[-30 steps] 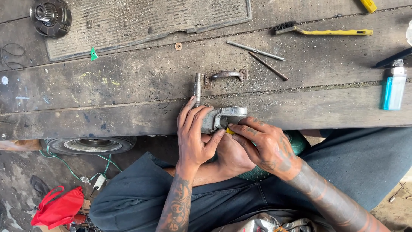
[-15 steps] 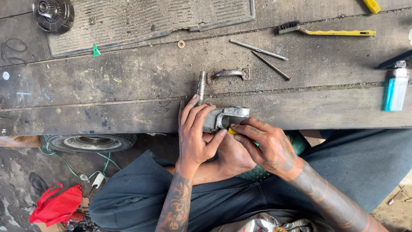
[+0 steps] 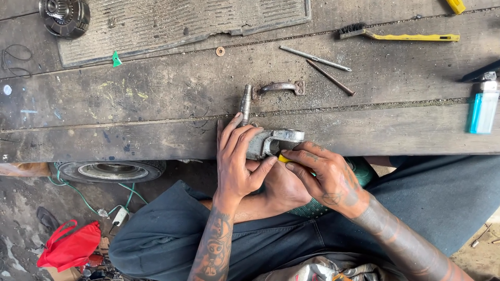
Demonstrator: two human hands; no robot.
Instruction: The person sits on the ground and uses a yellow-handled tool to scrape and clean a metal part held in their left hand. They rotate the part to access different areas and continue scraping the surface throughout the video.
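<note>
— What's the left hand doing?
— Clamping the grey metal part against the wooden bench edge, steadying it.
— And the right hand?
— It's pinching a small yellow tool against it.

No packages, labels, signs or screens visible on workbench.

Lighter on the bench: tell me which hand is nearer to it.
Right. The right hand lies left of and below the lighter, at the grey metal part. The left hand is farther left, beyond that part.
</note>
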